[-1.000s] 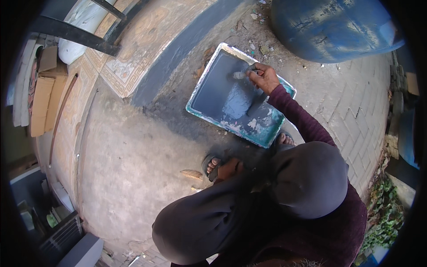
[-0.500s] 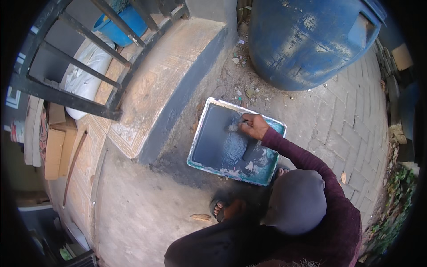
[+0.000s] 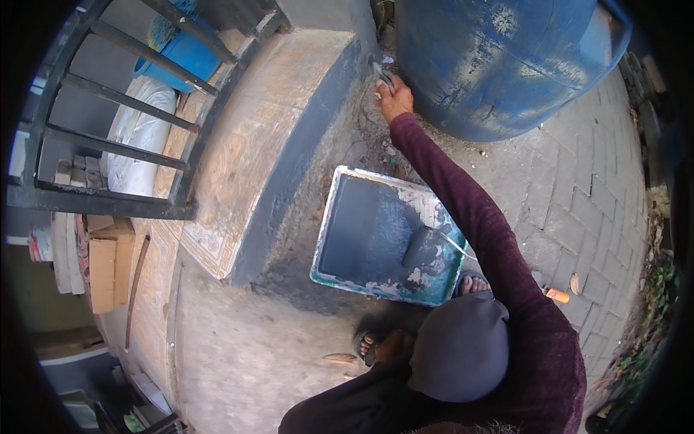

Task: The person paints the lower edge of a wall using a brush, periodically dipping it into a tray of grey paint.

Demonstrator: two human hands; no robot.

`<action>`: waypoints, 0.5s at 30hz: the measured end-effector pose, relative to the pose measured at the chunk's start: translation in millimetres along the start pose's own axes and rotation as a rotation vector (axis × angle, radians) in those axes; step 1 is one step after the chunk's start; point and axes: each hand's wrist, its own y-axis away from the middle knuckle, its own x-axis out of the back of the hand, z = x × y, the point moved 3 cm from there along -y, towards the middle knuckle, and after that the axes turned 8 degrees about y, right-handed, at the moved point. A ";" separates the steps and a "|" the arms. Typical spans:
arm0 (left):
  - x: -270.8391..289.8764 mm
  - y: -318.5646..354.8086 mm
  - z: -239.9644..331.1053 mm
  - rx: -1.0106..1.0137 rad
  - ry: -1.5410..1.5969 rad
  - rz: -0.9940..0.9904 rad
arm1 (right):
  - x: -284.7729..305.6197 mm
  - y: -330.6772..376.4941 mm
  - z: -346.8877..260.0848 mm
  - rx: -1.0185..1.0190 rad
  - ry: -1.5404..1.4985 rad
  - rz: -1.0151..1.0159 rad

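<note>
My right hand (image 3: 395, 100), in a purple sleeve, reaches to the far end of the grey-painted step side (image 3: 289, 148), beside the blue barrel. Its fingers pinch a small grey paint-coated piece (image 3: 379, 71); whether it is a brush or a pad cannot be told. Nearer to me stands a rectangular paint tray (image 3: 319, 249) with dark grey paint in it. A paint roller (image 3: 425, 251) lies in the tray, its wire passing under my forearm toward an orange handle (image 3: 557, 294). My left hand cannot be made out.
The large blue barrel (image 3: 499, 79) stands at the far right of the step. Dark metal railings (image 3: 108, 199) rise at the left, with a blue bucket (image 3: 191, 61) behind them. Cardboard (image 3: 105, 271) leans farther left. My sandalled foot (image 3: 367, 347) is close to the tray.
My right hand has left the tray and moved far and slightly left to the step's end, carrying the grey piece. The roller's wire and orange handle now show.
</note>
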 end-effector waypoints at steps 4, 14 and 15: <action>-1.4 -2.6 -0.2 -0.016 -0.008 -0.004 | -8.1 -6.7 8.8 0.071 0.033 -0.180; -6.1 -8.2 -0.6 -0.076 0.002 -0.004 | -7.7 -26.5 -20.9 0.248 0.096 0.039; -6.3 -7.8 3.6 -0.067 -0.009 -0.006 | -2.8 -31.7 -18.1 0.317 0.178 0.041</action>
